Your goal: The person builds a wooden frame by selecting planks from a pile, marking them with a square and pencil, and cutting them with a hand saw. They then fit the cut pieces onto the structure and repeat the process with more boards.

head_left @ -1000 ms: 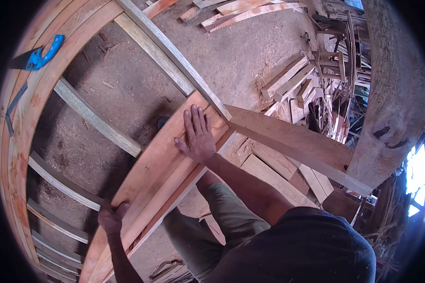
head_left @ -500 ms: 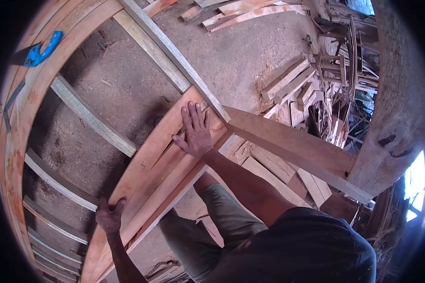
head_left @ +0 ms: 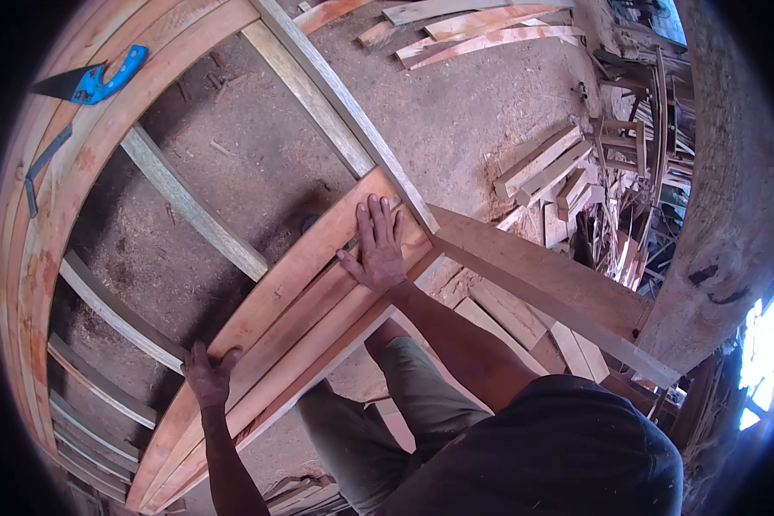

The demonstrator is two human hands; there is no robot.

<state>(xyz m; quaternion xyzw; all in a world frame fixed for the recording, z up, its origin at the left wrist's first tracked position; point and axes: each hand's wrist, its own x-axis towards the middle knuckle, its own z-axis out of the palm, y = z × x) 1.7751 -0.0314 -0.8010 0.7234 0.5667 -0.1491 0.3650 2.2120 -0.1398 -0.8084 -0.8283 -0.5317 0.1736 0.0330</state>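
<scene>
A curved wooden plank [head_left: 297, 249] lies along the outer edge of a boat-shaped timber frame, beside another plank [head_left: 318, 305]. A dark gap shows between them near the upper end. My left hand [head_left: 211, 375] holds the outer edge of the curved plank, fingers over the side and thumb on top. My right hand [head_left: 378, 254] lies flat across the planks near their upper end, fingers stretched out, close to a crosswise batten [head_left: 348, 112]. The undersides of the left fingers are hidden.
A blue-handled saw [head_left: 103, 82] and a bent dark metal bar [head_left: 45, 165] lie on the far curved planks [head_left: 82, 185]. Ribs [head_left: 193, 202] span between both sides. Cut timber blocks [head_left: 537, 163] and a thick post [head_left: 722, 189] stand at the right.
The view has shifted slightly, so the frame sits a little further right. The seam between the two planks shows longer and straighter. Both hands keep about the same places on the planks.
</scene>
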